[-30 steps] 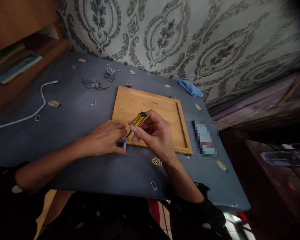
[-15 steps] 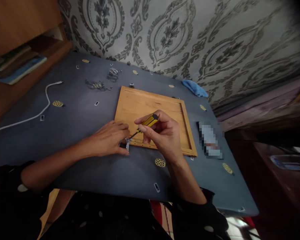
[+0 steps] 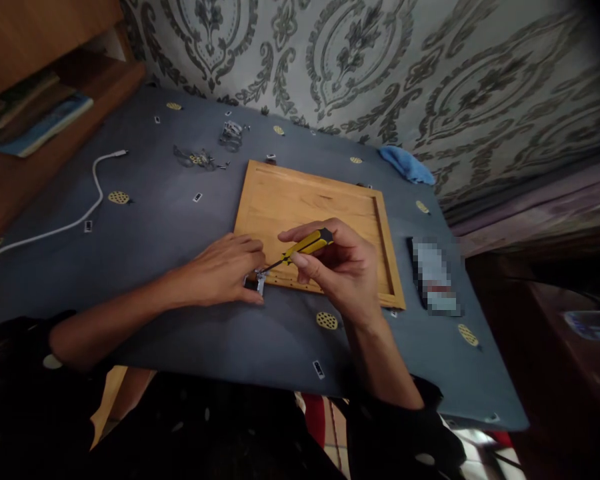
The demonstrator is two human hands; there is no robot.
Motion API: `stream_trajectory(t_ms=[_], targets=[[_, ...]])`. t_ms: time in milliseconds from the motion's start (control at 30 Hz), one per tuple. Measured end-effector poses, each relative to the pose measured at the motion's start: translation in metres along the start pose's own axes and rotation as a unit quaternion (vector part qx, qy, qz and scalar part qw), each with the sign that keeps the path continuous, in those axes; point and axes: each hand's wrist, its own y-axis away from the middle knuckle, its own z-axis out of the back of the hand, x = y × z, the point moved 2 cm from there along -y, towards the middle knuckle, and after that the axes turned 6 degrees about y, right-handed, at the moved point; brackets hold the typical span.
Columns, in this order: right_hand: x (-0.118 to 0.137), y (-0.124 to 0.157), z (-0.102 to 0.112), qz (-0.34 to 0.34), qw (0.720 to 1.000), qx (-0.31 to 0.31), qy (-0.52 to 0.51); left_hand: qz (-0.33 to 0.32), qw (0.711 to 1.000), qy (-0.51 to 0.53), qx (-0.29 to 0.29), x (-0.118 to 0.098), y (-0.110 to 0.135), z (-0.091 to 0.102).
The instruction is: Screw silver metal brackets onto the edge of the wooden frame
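Observation:
A shallow wooden frame panel (image 3: 305, 200) lies flat on a dark grey table (image 3: 145, 233). My right hand (image 3: 345, 270) is closed round a yellow and black screwdriver (image 3: 307, 245), whose tip points left and down at a small metal bracket (image 3: 257, 280) by the panel's near left corner. My left hand (image 3: 223, 270) rests on the table with its fingertips pinched on that bracket, holding it against the panel's edge.
A white cable (image 3: 80, 213) curls across the table's left side. Small metal parts (image 3: 230, 133) lie near the back edge, and a blue cloth (image 3: 407, 165) is at the back right. A blurred dark object (image 3: 433, 273) sits right of the panel. Books (image 3: 25, 113) rest on a wooden shelf at left.
The screwdriver handle has tilted lower and further right, so the shaft lies flatter. Both hands stay at the bracket. The view has shifted slightly.

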Motion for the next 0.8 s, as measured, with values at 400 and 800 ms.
stream_trajectory(t_ms=[400,800], targets=[[-0.003,0.002,0.004,0.003,1.000,0.020,-0.013,0.008,1.000,-0.006,0.007,0.001,-0.002,0.000],[-0.006,0.008,-0.009,0.041,0.995,-0.091,-0.019,0.006,1.000,-0.022,0.017,0.001,-0.002,0.001]])
